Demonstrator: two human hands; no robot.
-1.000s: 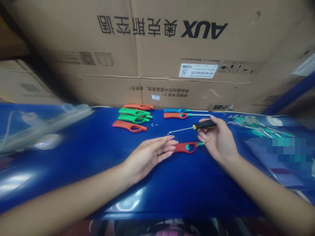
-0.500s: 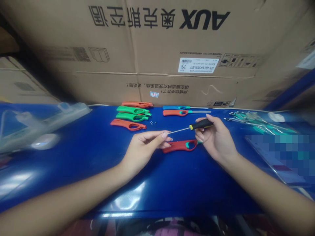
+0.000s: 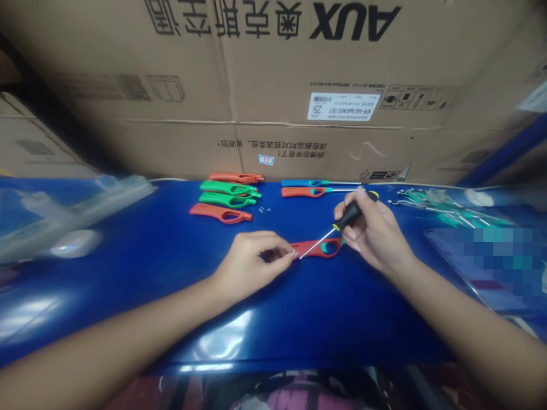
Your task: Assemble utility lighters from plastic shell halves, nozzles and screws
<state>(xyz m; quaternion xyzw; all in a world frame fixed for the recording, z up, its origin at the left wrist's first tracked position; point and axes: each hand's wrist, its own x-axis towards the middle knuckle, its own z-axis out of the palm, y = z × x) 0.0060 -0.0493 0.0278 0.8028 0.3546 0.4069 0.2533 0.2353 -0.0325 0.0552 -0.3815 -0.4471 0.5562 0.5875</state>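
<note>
In the head view my right hand (image 3: 378,230) grips a screwdriver (image 3: 351,215) by its black and yellow handle. The thin metal shaft slants down to the left, and its tip is at the near edge of a red gas lighter's (image 3: 311,249) handle. That lighter lies flat on the blue table, with a teal trigger in its loop; my right hand's fingers cover its nozzle end. My left hand (image 3: 256,259) has thumb and fingertips closed at the lighter's left end, hiding that end. Whether a small screw sits at the screwdriver's tip is too fine to tell.
Orange and green lighter shells (image 3: 228,199) lie in a row at the back left. Tiny screws (image 3: 262,209) are beside them. Two assembled lighters (image 3: 303,192) lie behind my hands. Teal lighter parts (image 3: 448,208) and a tablet-like panel (image 3: 461,273) are right. A large carton (image 3: 273,102) stands behind.
The screwdriver's tip has left my left fingertips and swung down to the lighter, its handle tilting up more steeply. My left hand has moved slightly down and right, onto the lighter's end.
</note>
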